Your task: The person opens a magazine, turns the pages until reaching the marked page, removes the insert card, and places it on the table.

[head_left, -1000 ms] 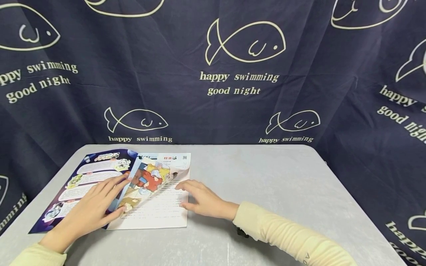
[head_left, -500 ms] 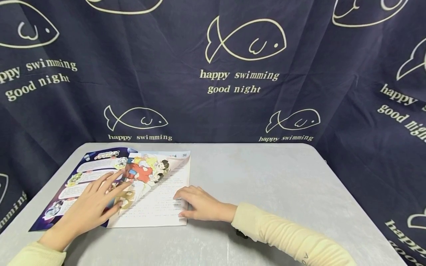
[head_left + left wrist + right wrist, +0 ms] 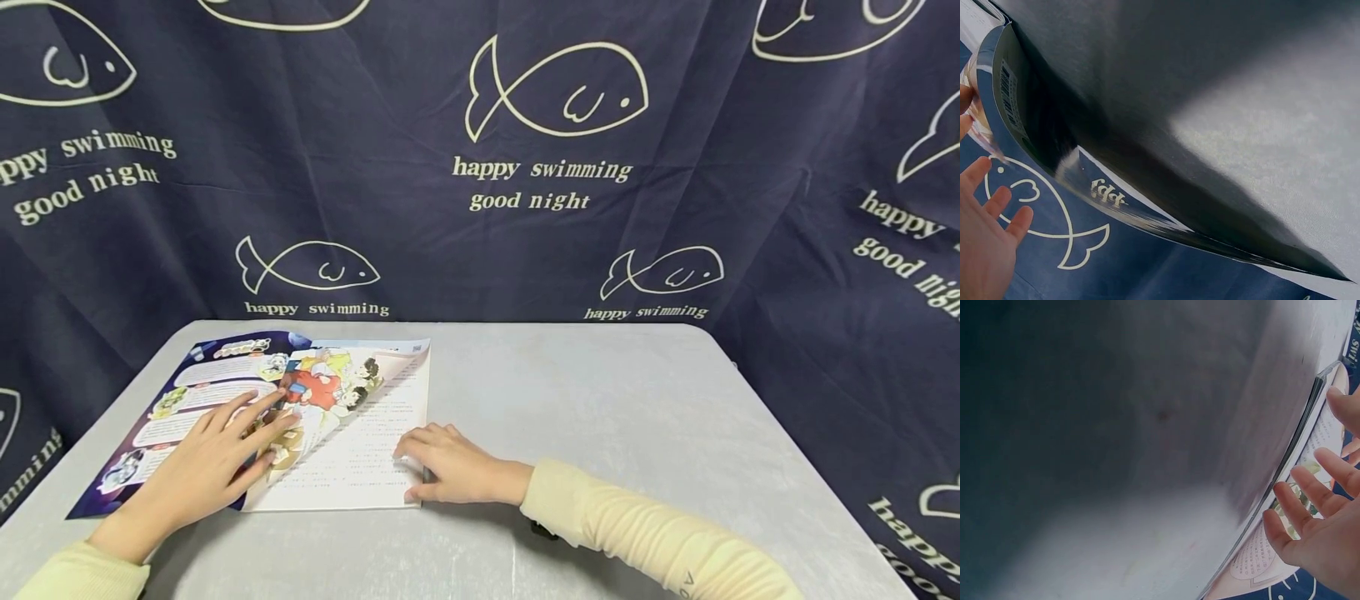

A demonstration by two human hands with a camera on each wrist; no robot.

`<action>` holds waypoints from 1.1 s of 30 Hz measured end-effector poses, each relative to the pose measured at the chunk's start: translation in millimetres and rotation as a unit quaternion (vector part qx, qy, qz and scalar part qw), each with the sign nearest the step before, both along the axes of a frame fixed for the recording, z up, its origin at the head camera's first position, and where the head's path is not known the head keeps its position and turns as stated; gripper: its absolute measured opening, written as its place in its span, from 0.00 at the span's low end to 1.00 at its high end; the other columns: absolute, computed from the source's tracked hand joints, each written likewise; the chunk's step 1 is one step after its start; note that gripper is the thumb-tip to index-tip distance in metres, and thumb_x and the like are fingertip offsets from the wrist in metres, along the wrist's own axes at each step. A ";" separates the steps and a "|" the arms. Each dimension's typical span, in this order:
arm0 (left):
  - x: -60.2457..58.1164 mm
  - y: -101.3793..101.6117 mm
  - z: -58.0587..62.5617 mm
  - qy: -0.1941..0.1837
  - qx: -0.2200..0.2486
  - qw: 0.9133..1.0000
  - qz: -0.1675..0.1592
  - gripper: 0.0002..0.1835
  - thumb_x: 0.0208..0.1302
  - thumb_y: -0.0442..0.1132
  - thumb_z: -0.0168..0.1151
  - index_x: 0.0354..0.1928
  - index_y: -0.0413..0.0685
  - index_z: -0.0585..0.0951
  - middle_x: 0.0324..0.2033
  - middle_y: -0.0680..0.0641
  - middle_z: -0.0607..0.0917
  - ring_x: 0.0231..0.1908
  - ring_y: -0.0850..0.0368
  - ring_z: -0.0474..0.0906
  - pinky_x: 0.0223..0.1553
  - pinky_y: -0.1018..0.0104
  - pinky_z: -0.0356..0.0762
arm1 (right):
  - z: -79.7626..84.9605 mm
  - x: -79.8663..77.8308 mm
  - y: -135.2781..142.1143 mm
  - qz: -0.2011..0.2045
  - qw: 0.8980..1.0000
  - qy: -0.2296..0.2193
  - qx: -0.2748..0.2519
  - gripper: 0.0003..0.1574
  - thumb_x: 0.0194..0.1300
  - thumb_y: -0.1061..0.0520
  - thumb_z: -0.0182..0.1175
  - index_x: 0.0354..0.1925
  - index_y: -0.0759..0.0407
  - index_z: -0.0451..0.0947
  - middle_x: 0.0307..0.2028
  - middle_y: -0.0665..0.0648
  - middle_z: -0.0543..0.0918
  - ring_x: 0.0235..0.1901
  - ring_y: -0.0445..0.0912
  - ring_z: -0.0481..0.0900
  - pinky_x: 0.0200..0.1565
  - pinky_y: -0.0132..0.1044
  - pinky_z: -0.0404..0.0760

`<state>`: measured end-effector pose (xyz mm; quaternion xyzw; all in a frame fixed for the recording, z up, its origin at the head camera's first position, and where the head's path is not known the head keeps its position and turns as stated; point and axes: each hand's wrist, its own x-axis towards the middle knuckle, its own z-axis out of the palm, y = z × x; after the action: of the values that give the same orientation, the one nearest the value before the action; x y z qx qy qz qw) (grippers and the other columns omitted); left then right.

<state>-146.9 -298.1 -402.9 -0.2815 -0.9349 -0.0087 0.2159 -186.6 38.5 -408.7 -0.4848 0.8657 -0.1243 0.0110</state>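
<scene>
An open magazine (image 3: 356,487) lies at the left of the table, its dark blue cover side (image 3: 97,496) spread to the left. One illustrated page (image 3: 318,387) bends over leftward, with its upper right corner still reaching across the text page below. My left hand (image 3: 206,471) rests with spread fingers across the magazine's fold, fingertips on the bent page. In the left wrist view, the fingers of that left hand (image 3: 982,244) are apart beside the raised cover edge. My right hand (image 3: 453,467) lies at the magazine's right edge, its fingers relaxed over the text page. The right wrist view shows the right hand (image 3: 1325,547) with fingers spread.
The grey table (image 3: 585,408) extends to the right of the magazine. Behind it hangs a dark blue curtain (image 3: 420,108) with fish outlines and lettering. A small dark object (image 3: 543,530) shows under the right sleeve.
The bent page has swung further left, covering the heading on the page below. My left fingers have moved slightly left off its lower corner; my right hand has shifted slightly toward me.
</scene>
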 end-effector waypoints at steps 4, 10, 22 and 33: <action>0.0 0.8 -1.1 -0.009 0.000 1.000 0.007 0.27 0.54 0.49 0.60 0.59 0.62 0.71 0.64 0.49 0.64 0.60 0.40 0.60 0.52 0.43 0.58 | -1.2 0.7 -0.3 0.000 1.000 0.004 0.008 0.28 0.54 0.39 0.61 0.51 0.47 0.70 0.53 0.46 0.74 0.50 0.40 0.69 0.47 0.32 0.66; -0.7 0.9 -4.1 0.005 0.001 1.000 0.003 0.32 0.50 0.58 0.62 0.58 0.58 0.72 0.62 0.47 0.67 0.59 0.40 0.62 0.53 0.46 0.57 | -0.6 2.0 -0.8 -0.002 1.000 0.019 0.023 0.29 0.53 0.36 0.60 0.50 0.47 0.71 0.53 0.46 0.74 0.50 0.40 0.69 0.46 0.31 0.66; -2.6 0.8 -4.2 0.033 0.005 0.999 -0.022 0.38 0.47 0.60 0.62 0.60 0.49 0.70 0.62 0.41 0.67 0.57 0.42 0.63 0.52 0.48 0.58 | -2.1 2.7 -1.5 0.000 0.999 0.028 0.026 0.31 0.49 0.33 0.62 0.47 0.46 0.73 0.52 0.45 0.74 0.48 0.39 0.68 0.43 0.28 0.63; -1.9 0.1 -3.6 0.025 0.004 0.999 -0.023 0.38 0.45 0.55 0.62 0.62 0.58 0.68 0.65 0.44 0.63 0.60 0.42 0.59 0.48 0.47 0.58 | 0.3 3.3 -2.4 -0.003 0.999 0.015 0.030 0.31 0.50 0.34 0.62 0.48 0.47 0.73 0.52 0.46 0.74 0.48 0.40 0.68 0.45 0.30 0.64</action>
<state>-148.8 -298.0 -406.5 -0.3022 -0.9225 -0.0106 0.2398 -183.3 36.1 -408.4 -0.4833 0.8707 -0.0907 0.0122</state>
